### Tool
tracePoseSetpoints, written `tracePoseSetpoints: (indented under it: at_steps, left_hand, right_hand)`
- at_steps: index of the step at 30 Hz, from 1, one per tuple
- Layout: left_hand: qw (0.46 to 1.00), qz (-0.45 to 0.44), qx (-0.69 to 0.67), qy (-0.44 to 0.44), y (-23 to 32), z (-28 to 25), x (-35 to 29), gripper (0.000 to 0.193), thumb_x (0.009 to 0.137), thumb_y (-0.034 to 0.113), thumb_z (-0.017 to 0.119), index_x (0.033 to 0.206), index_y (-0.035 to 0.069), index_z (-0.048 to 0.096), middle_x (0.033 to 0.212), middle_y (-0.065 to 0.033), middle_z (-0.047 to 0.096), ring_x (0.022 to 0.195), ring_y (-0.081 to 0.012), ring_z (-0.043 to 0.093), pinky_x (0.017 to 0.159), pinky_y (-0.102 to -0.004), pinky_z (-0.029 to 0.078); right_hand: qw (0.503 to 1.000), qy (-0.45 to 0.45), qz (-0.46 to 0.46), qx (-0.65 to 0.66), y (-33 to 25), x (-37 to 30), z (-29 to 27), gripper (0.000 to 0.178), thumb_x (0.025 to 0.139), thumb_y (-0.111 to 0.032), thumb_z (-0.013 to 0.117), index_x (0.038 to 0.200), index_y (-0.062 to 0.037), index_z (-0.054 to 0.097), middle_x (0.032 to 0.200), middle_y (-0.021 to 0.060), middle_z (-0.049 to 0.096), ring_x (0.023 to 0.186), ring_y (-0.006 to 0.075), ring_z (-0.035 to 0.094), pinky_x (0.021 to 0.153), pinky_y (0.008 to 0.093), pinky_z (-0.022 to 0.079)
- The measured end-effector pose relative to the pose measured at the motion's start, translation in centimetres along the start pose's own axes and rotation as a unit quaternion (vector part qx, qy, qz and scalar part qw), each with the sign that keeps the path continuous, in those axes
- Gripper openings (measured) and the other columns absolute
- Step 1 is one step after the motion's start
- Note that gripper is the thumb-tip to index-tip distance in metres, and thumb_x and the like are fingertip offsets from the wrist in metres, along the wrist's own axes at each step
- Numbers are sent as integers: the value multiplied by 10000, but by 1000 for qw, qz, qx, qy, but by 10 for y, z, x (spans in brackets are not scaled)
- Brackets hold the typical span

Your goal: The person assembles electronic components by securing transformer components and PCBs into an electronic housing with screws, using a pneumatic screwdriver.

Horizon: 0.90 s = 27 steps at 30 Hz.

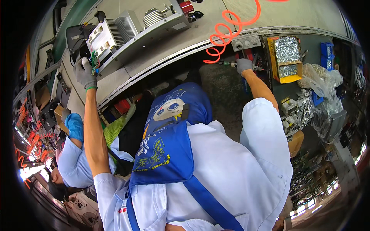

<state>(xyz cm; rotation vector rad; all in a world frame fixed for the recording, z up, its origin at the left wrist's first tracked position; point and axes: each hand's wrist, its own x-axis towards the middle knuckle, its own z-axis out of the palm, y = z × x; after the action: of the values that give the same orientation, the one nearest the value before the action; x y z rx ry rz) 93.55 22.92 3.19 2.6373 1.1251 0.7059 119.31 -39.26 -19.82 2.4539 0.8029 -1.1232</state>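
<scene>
My left hand [84, 74], in a grey glove, is at the left end of a metal unit on the bench. Its fingers are closed at the edge of a small green circuit board [94, 61]. The unit has a white finned heat sink [104, 37], a silver coil [153, 17] and a long metal plate [144, 40]. My right hand [244, 66], also gloved in grey, is closed at the bench's front edge around an air tool. A clear-and-green coupling [226, 63] beside it sits near the end of an orange coiled hose [219, 38]; my fingers hide most of the tool.
Right of my right hand stands a yellow box [288, 79] of small metal nuts. Beyond it are blue bins [327, 56], a clear plastic bag [322, 82] and metal parts [296, 111]. A grey socket strip [246, 43] is on the bench edge. A co-worker [79, 161] is close by my left arm.
</scene>
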Motion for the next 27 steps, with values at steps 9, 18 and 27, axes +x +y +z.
tracePoseSetpoints:
  at_steps: [9,18,27]
  left_hand:
    - [1000,9,1,7,2,1,-3,369,906,352,581,1015,20,699,1078,-179,647,1035,-311,597,944,-386,435]
    - [1000,5,5,-4,3,-1,-3,332,894,328,593,996,34,710,1081,-166,646,1042,-301,598,941,-379,440]
    - [1000,-8,-3,-7,6,-3,-2,340,891,339,588,979,29,698,1077,-176,633,1019,-316,597,923,-391,441]
  right_hand:
    - [1000,-13,6,-10,-2,9,0,208,842,-134,569,972,-87,724,1019,160,709,967,326,686,785,448,541]
    - [1000,-6,-1,1,-2,3,3,198,839,-127,564,955,-84,719,1008,165,706,964,320,686,775,453,542]
    - [989,136,-51,38,1,-41,-16,296,755,-135,674,1043,-85,629,992,137,617,968,337,610,829,462,488]
